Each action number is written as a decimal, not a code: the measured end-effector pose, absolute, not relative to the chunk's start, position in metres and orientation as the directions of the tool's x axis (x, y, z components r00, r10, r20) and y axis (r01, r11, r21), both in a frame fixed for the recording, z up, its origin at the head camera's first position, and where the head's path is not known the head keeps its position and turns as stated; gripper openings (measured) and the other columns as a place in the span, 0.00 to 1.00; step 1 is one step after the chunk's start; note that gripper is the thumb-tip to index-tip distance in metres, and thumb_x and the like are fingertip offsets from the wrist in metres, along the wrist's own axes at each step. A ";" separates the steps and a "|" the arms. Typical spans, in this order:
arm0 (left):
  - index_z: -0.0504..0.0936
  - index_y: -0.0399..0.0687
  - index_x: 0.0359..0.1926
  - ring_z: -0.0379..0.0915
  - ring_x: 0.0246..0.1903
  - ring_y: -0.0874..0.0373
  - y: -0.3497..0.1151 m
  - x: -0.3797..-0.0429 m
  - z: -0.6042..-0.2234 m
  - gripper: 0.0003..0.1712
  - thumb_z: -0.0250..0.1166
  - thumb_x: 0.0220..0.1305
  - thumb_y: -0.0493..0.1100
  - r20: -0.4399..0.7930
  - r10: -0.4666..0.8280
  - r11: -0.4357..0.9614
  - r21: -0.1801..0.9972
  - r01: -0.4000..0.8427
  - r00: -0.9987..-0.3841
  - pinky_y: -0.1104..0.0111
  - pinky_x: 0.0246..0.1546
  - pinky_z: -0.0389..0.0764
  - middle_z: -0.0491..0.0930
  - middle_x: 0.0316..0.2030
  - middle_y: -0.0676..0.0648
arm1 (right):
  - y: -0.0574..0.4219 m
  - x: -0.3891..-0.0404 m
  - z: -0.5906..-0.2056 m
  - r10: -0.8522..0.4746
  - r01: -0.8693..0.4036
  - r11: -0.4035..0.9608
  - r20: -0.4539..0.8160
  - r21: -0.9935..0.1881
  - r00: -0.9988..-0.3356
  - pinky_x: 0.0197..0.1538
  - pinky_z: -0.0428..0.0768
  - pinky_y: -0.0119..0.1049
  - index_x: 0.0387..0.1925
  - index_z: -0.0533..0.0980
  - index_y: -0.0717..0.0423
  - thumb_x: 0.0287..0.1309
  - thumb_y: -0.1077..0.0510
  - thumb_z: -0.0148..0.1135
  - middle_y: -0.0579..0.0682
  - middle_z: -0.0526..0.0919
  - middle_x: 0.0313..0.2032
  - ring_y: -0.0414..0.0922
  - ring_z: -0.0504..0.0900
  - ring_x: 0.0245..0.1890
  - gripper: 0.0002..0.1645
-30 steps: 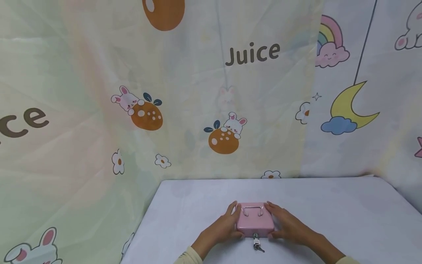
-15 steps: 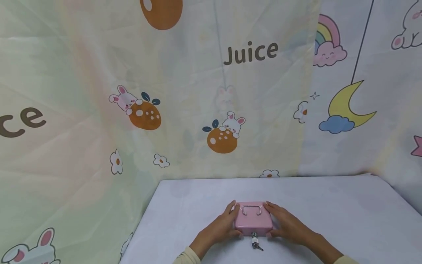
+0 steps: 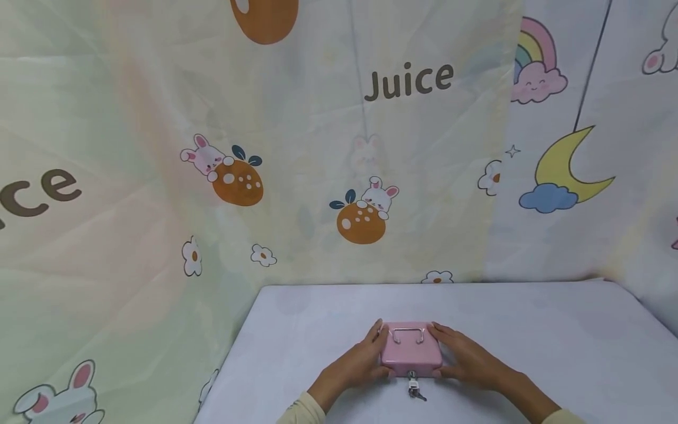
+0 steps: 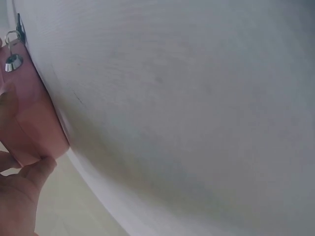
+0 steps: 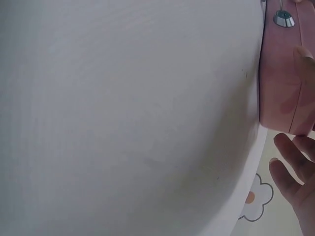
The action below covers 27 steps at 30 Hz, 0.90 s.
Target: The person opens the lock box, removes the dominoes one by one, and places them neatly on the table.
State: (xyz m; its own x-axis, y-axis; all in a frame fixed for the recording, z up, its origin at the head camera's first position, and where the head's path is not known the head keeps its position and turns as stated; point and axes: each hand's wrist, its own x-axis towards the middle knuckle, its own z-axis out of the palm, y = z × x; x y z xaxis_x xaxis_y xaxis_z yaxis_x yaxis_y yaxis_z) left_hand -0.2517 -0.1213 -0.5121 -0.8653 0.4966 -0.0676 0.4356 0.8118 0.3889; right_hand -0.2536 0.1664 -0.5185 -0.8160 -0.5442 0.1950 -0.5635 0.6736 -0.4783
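A small pink metal cash box (image 3: 411, 354) stands on the table, with a silver wire handle (image 3: 408, 331) lying on its lid. Its lid is down. Keys (image 3: 416, 393) on a ring hang from the front lock (image 4: 14, 62), one key in it. My left hand (image 3: 360, 360) holds the box's left side, thumb at the front corner and fingers towards the back. On the opposite side, my right hand (image 3: 470, 360) holds it likewise, thumb on the front face. The right wrist view catches the box's front (image 5: 278, 83) and some right fingers (image 5: 290, 152) spread near its edge.
The table (image 3: 540, 330) wears a white cloth. Behind it and at both sides hang fabric curtains (image 3: 296, 118) printed with rabbits, oranges, flowers and a moon. The table's back edge meets the curtain.
Both hands keep their hold on the cash box, which stays in place on the table. Only the head view shifts slightly.
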 end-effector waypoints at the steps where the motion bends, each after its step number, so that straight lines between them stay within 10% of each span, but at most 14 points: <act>1: 0.48 0.50 0.80 0.64 0.71 0.48 -0.121 -0.251 -0.512 0.56 0.70 0.61 0.58 -0.072 0.496 0.813 0.390 0.433 -0.865 0.63 0.67 0.71 0.43 0.80 0.42 | 0.166 -0.253 -0.519 -0.544 -0.560 0.675 0.190 -0.480 -0.818 0.63 0.71 0.62 0.73 0.63 0.60 0.51 0.40 0.75 0.62 0.67 0.71 0.65 0.68 0.68 0.55; 27: 0.49 0.43 0.79 0.61 0.72 0.49 -0.120 -0.247 -0.508 0.47 0.63 0.70 0.53 -0.064 0.526 0.804 0.363 0.471 -0.848 0.64 0.68 0.69 0.41 0.79 0.36 | 0.167 -0.247 -0.518 -0.536 -0.590 0.713 0.247 -0.379 -0.807 0.62 0.75 0.60 0.73 0.64 0.58 0.59 0.40 0.68 0.61 0.67 0.71 0.62 0.70 0.68 0.48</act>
